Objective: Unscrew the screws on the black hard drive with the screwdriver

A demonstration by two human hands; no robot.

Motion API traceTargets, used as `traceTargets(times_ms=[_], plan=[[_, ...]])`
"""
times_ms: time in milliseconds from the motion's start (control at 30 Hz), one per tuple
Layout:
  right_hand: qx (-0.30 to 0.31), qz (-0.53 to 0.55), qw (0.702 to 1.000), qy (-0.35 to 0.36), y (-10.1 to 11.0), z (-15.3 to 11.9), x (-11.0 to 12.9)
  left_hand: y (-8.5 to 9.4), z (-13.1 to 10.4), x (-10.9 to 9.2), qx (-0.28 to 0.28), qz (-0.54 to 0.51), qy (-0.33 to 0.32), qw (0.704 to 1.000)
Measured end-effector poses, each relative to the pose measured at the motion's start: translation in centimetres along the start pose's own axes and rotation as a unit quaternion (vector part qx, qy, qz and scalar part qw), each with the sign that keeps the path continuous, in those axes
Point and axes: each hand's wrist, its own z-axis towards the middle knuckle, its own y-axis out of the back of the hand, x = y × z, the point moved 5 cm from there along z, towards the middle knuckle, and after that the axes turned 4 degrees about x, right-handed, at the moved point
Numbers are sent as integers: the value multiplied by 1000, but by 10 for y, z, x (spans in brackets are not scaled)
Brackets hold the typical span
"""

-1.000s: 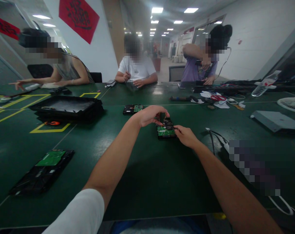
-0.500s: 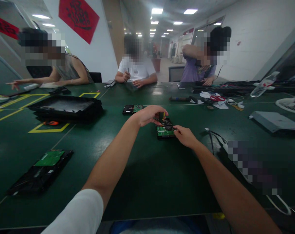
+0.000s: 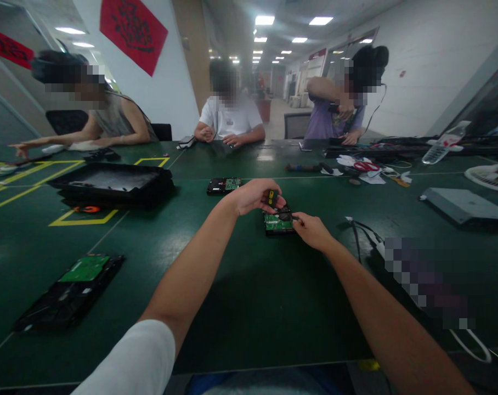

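"What's the surface?"
"A dark green table (image 3: pixel 253 318), yellow tape (image 3: pixel 78 223) at left."
"And on it?"
"A black tray (image 3: pixel 109 196), upper left; a green-boarded drive (image 3: pixel 277 224), centre; a second drive (image 3: pixel 221 185), above and left of that; a black unit (image 3: pixel 68 293), lower left; a grey box (image 3: pixel 467 204), right."

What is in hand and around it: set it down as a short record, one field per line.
Left hand: holds a small black-and-yellow piece above a hard drive
Right hand: at the drive's right edge; grip unclear
Drive rests on: green table
Farther left: second drive, black tray
Near left: black case with green board
Right side: grey box, bottle
Across table: person in grey, person in white, person in purple
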Motion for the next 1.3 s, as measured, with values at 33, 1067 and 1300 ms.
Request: traceTargets(times_ms=[33, 1067, 1300], plan=[[0, 2, 1000, 2, 0, 0, 0, 1, 0, -1, -2, 16, -7, 1000], [-21, -6, 999, -32, 0, -1, 5, 2, 0, 1, -18, -37, 9, 999], [-21, 0, 999, -36, -1, 0, 3, 10, 0, 0, -62, 22, -18, 998]])
